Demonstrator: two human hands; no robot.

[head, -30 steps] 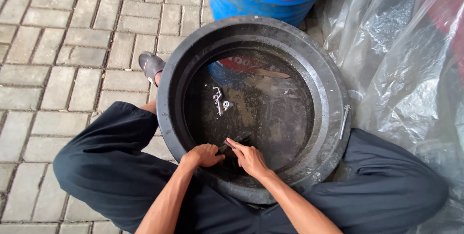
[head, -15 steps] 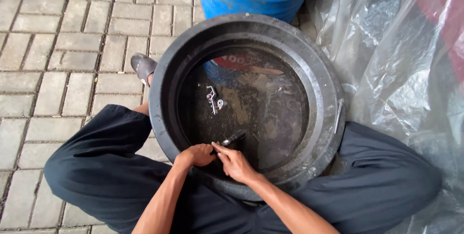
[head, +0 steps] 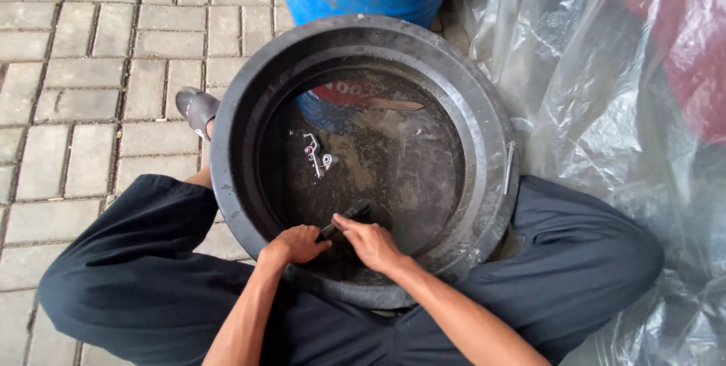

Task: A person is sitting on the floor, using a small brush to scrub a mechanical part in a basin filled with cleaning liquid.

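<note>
Both hands shifted slightly within the black basin (head: 363,41): left hand (head: 296,243) and right hand (head: 372,242) now sit closer together, the dark tool (head: 344,218) angled up-right from between them

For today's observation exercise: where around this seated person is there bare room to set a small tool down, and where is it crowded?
Free: the brick paving left of the black basin, and the basin floor beyond the small metal parts. Crowded: the near rim, where the left hand and right hand meet on a dark tool; plastic sheeting fills the right.

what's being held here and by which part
A short dark rod-like tool: the left hand grips its near end, and the right hand presses fingers on its middle, inside the black basin.
</note>
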